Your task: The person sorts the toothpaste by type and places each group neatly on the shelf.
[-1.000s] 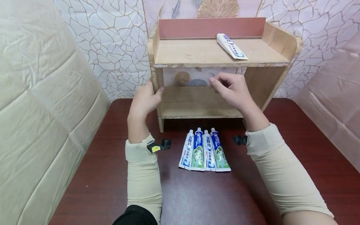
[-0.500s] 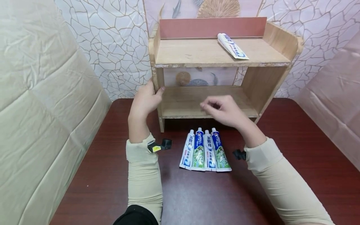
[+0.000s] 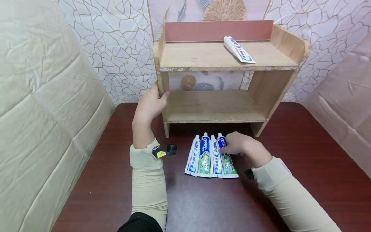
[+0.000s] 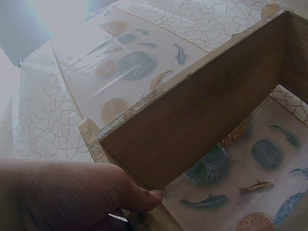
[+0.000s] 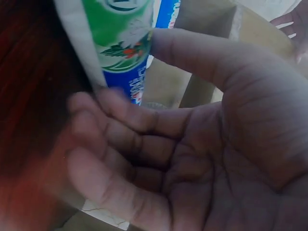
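My left hand (image 3: 149,104) grips the left side panel of a small wooden shelf (image 3: 208,104), thumb in front of its edge. In the left wrist view the thumb (image 4: 142,198) lies against the wood. My right hand (image 3: 239,143) is down at the rightmost toothpaste tube (image 3: 227,164), a blue and green one. Thumb and index finger stand at opposite edges of this tube in the right wrist view, pinching it, while it lies flat. Left of it lie a white tube (image 3: 215,158), another blue and green tube (image 3: 204,158) and another white tube (image 3: 192,158), caps toward the shelf.
One more white toothpaste tube (image 3: 239,50) lies slanted on the shelf's top board. The shelf stands at the back of the dark red table (image 3: 197,206). Patterned cloth (image 3: 110,42) hangs behind, and padded pale cloth (image 3: 58,112) walls the left side.
My right hand has come down from in front of the shelf's opening to the rightmost tube on the table. My left hand has stayed on the side panel.
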Demonstrator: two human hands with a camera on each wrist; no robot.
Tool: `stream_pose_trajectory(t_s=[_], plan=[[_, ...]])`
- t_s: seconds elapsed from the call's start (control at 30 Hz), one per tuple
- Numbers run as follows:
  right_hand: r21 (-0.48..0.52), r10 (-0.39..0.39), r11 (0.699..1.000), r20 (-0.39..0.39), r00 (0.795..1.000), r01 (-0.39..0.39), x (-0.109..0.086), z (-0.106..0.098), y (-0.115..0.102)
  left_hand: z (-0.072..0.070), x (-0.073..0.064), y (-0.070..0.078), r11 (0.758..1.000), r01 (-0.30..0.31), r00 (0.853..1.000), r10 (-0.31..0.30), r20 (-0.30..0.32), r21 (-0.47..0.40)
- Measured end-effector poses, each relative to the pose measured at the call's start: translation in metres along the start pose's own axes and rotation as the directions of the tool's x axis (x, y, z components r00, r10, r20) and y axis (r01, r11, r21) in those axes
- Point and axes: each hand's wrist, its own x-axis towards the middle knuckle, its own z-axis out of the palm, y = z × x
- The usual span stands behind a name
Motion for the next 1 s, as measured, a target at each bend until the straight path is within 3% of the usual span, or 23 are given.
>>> stream_pose_trajectory(t_s=[0.2, 0.67, 1.0], plan=[[0.143, 0.043, 0.988, 0.072, 0.996, -0.053, 0.001, 0.007, 0.005, 0.001, 0.0, 0.001, 1.0, 0.001, 1.0, -0.001, 0.006, 0.0], [0.24, 0.118, 0.964, 0.002, 0.993, -0.115, 0.011, 0.011, 0.016, 0.003, 0.002, 0.001, 1.0, -0.008, 1.0, 0.008, 0.004, -0.002], [0.242, 0.048, 0.97, -0.103, 0.994, -0.022, 0.01, 0.0, 0.019, 0.001, -0.001, 0.0, 1.0, 0.016, 1.0, -0.015, 0.024, -0.025]])
